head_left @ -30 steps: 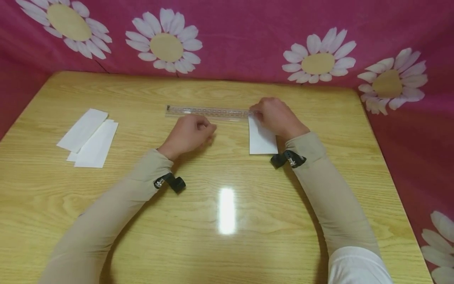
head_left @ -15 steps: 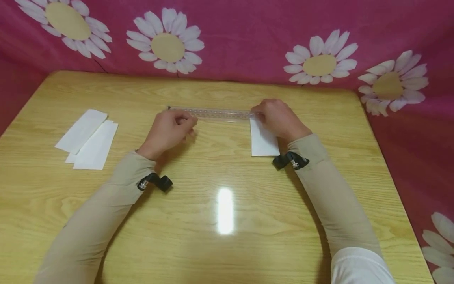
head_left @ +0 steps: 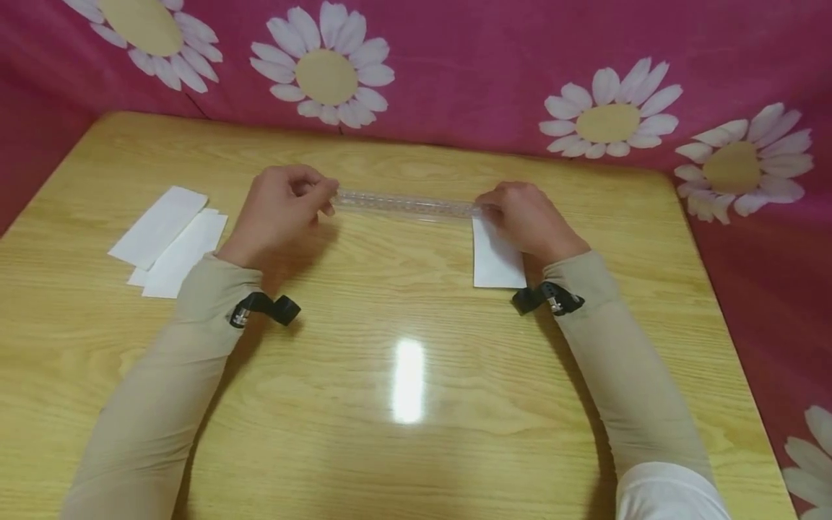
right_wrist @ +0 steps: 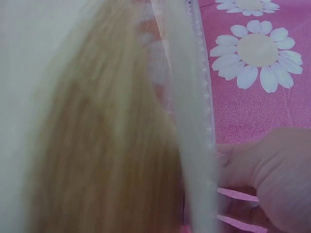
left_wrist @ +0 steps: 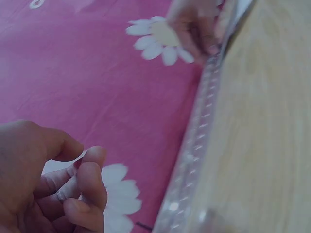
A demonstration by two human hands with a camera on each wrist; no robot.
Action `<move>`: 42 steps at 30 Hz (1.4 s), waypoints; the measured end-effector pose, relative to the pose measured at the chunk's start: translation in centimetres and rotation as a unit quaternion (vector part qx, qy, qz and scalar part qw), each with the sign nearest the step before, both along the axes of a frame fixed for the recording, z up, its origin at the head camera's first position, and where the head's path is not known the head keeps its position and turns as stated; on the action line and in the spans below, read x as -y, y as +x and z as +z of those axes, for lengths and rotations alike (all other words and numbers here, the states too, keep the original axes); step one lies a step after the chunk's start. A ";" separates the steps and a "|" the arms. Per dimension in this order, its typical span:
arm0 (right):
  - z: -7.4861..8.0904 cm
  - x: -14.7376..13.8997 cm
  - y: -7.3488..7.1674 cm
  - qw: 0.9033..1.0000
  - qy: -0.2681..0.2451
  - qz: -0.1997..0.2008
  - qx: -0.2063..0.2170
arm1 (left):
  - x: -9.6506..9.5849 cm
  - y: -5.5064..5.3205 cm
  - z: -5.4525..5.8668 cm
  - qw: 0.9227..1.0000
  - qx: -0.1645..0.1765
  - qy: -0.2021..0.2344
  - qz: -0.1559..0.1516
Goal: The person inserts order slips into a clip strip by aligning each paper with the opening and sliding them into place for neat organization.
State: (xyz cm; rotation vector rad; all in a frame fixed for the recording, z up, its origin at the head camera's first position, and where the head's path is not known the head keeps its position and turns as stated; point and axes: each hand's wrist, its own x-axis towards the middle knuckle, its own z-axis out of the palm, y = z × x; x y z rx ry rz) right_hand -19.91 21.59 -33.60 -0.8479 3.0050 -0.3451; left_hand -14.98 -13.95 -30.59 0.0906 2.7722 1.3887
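Note:
A clear plastic ruler (head_left: 406,206) runs crosswise over the far half of the table, its left end hidden behind my left hand in the head view. My right hand (head_left: 529,220) pinches the ruler's right end together with the top of a white paper strip (head_left: 497,260), which hangs toward me. Near the ruler's left end is my left hand (head_left: 279,209), fingers loosely curled. The left wrist view shows this left hand (left_wrist: 53,184) apart from the ruler (left_wrist: 192,145), with nothing in its fingers. The right wrist view is blurred; there the right fingers meet the ruler's edge.
Several white paper strips (head_left: 159,227) lie overlapping on the left of the wooden table (head_left: 338,404). A pink cloth (head_left: 455,72) printed with daisies hangs behind the far edge and along the sides. Black straps with cameras sit on both wrists.
My left hand has moved left and away from me along the ruler, from near its middle to its left end. The right hand keeps its grip, and the view has shifted slightly.

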 end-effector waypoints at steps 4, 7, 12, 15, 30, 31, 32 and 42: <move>0.1 -0.1 0.1 1.000 0.005 -0.007 0.005 | 1.3 -0.1 1.0 1.000 -0.005 0.001 0.016; 0.0 -0.1 0.0 1.000 0.004 -0.004 0.007 | 2.3 -0.3 1.4 1.000 -0.001 0.006 0.031; 0.0 0.1 -0.1 1.000 0.003 0.004 0.000 | 3.9 -0.3 1.9 0.998 0.003 0.015 0.053; -0.1 0.1 0.0 1.000 0.002 0.005 -0.006 | 4.7 -0.3 2.3 0.998 0.004 0.027 0.064; 0.0 0.3 0.2 1.000 -0.004 0.003 -0.003 | 8.6 -0.4 3.0 0.992 -0.014 0.070 0.105; 0.0 0.3 0.2 1.000 -0.004 0.004 -0.004 | 8.8 -0.4 3.0 0.991 -0.014 0.071 0.108; 0.0 0.3 0.2 1.000 -0.004 0.005 -0.005 | 9.1 -0.4 3.0 0.991 -0.014 0.071 0.111; 0.1 0.2 0.0 1.000 0.001 0.004 -0.006 | 12.5 -1.1 2.2 0.983 0.019 0.091 0.159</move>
